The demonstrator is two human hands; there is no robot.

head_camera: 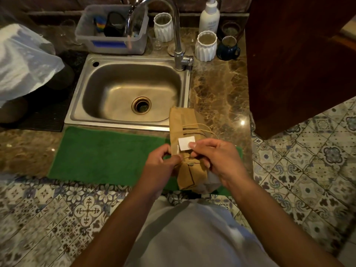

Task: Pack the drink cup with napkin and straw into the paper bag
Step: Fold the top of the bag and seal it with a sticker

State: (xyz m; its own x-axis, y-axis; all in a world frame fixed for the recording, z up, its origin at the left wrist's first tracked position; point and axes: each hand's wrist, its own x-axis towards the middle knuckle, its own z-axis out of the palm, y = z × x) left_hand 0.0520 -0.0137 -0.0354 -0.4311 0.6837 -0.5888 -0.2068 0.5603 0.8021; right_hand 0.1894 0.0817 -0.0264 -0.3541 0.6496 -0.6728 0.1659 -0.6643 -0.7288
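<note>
My left hand (163, 160) and right hand (213, 158) pinch the folded paper bag (185, 128), lying on the green towel (100, 155). I cannot see cup, napkin or straw; packing seems not begun.

Paper bag (185, 132) lying across my table's near edge, open green mat (100, 157) to its left, bare marble table (221, 89) beyond, faucet (177, 41), white vases (205, 46) and wooden cabinet (300, 60) crowding the far right corner.
</note>
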